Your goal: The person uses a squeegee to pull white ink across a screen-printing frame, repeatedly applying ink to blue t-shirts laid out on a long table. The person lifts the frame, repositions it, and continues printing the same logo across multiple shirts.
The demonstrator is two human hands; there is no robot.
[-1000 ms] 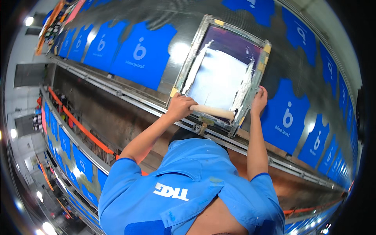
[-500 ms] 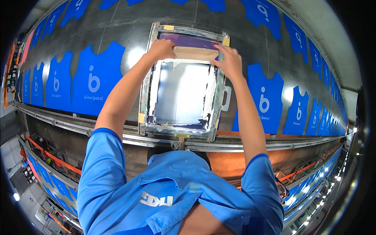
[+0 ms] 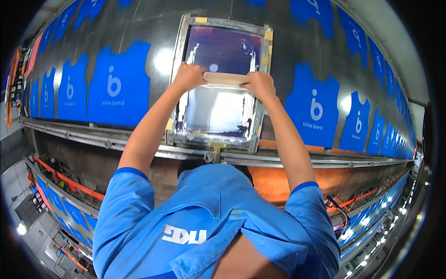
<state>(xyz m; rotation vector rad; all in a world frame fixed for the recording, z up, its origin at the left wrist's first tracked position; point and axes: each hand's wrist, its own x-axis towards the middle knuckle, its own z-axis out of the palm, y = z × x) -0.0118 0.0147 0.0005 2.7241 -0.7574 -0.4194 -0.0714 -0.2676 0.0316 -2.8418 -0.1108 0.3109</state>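
Across the middle of a metal-framed printing screen (image 3: pixel 268 51) lies a wooden squeegee (image 3: pixel 226 79), gripped at both ends. My left hand (image 3: pixel 190 77) is closed round its left end, and my right hand (image 3: pixel 261 85) is closed round its right end. White ink (image 3: pixel 216 109) covers the mesh on the near side of the squeegee and streaks both side edges. Beyond the squeegee the mesh (image 3: pixel 223 49) looks dark purple, with a pale round spot showing in it. The squeegee's lower edge is hidden in the ink.
Blue shirt-shaped fabric pieces with white prints lie on the long dark table, left (image 3: pixel 118 86) and right (image 3: pixel 312 107) of the screen. A metal rail (image 3: pixel 320 160) runs along the table's near edge, with a bracket (image 3: pixel 216 152) at the screen. Another table (image 3: pixel 69 218) stands behind me.
Both hands have drawn the squeegee from the far end of the screen toward me. Purple mesh now shows behind it, and the white area ahead of it has shortened.
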